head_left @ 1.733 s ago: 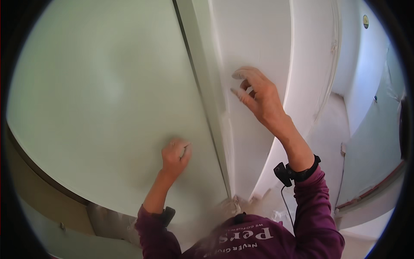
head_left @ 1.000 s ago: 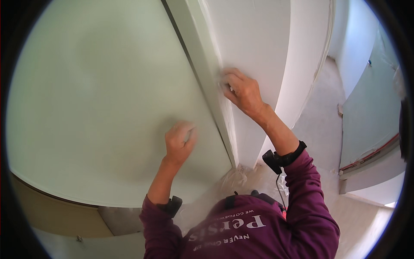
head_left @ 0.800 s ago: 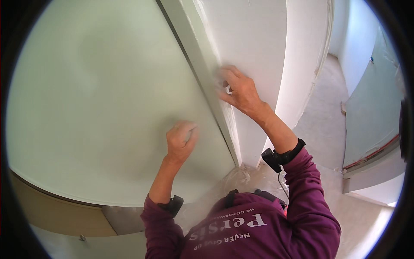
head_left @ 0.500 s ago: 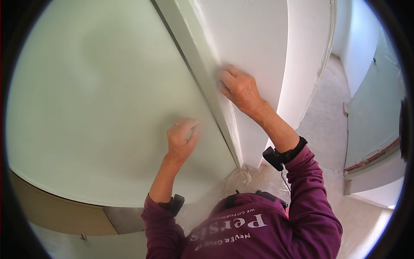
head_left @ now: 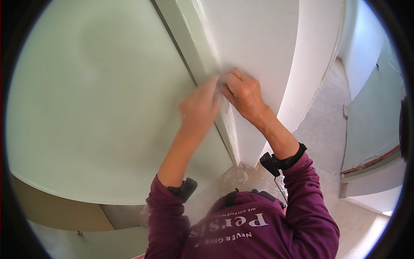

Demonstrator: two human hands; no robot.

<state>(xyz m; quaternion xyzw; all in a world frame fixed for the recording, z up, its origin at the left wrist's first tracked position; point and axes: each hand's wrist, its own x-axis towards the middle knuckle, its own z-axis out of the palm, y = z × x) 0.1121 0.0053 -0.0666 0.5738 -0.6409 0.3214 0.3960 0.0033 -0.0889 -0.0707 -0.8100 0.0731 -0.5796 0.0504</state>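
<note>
My right hand [head_left: 243,95] is closed, its fingertips pinched together at the seam between a pale green door frame [head_left: 181,26] and the white wall [head_left: 254,39]. Whatever is in that pinch is too small or hidden to make out. Right beside it, my left hand [head_left: 200,105] reaches across the frame, its fingertips close to or touching those of the right. Motion smears its fingers, so their grip does not show. Behind the left hand spreads a large pale green door panel [head_left: 99,108]. A rough white strip [head_left: 233,140] runs down the seam.
Crumpled clear plastic [head_left: 237,175] lies on the floor at the foot of the frame. To the right, past the wall's edge, are a pale floor [head_left: 321,116] and another green panel [head_left: 375,116]. A panel with a small metal fitting [head_left: 79,233] is at lower left.
My left hand has moved up and right from in front of the door panel to meet the right hand. The right hand stays at the seam, nearly in place.
</note>
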